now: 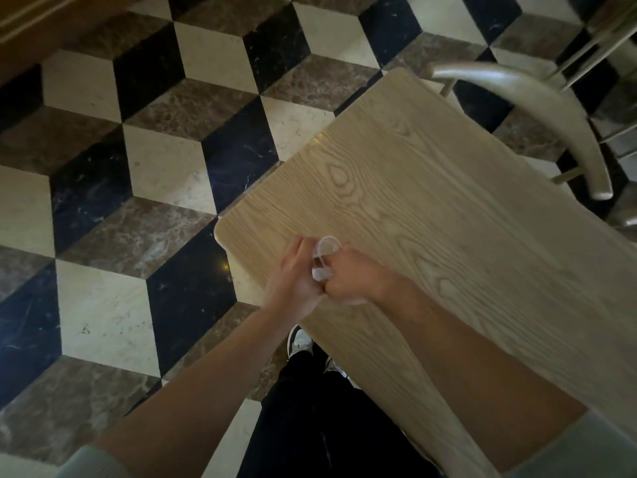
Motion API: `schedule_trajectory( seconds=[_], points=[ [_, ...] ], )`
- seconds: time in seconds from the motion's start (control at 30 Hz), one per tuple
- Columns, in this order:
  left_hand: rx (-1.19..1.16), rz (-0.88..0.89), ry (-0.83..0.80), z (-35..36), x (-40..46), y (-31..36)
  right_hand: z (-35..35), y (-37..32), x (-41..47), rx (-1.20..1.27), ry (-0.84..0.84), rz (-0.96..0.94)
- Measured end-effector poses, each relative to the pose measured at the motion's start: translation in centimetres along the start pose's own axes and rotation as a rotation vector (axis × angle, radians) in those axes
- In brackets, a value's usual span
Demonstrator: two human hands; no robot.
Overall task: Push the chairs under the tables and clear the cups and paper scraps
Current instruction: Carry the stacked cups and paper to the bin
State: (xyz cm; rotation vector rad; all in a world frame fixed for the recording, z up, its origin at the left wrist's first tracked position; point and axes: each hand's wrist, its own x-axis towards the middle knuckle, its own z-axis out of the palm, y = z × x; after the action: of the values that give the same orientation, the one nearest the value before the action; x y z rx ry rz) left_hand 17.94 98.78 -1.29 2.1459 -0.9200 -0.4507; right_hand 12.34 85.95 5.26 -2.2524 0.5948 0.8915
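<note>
While knuckles touch, both hands, left hand (293, 277) and right hand (351, 279), pinch a clear cup (324, 258).

This looks like a café or restaurant dining room: a marble floor (144, 160) in a black, cream and brown cube pattern fills the left, with a pale wood-grain tabletop (431, 208) and metal chair (537, 108) at upper right.

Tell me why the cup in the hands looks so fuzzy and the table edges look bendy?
Head view: dim light and motion blur smear the clear cup between the left hand and right hand; the wide-angle lens curves the table edges and chair back.
</note>
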Motion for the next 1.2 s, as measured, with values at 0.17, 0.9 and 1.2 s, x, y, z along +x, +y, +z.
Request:
schedule_trajectory(
  seconds=[0.17,0.9,1.2],
  points=[
    [-0.02,-0.073,-0.068,1.4,0.4,0.2,-0.3,1.2,-1.1,-0.01,0.016,-0.107],
    [-0.14,0.097,-0.22,7.5,2.9,7.9,2.9,12.2,-6.8,1.067,0.523,-0.05],
    [0.042,-0.031,-0.202,-4.5,5.4,3.7,-0.7,0.1,0.3,1.06,0.44,0.019]
  ],
)
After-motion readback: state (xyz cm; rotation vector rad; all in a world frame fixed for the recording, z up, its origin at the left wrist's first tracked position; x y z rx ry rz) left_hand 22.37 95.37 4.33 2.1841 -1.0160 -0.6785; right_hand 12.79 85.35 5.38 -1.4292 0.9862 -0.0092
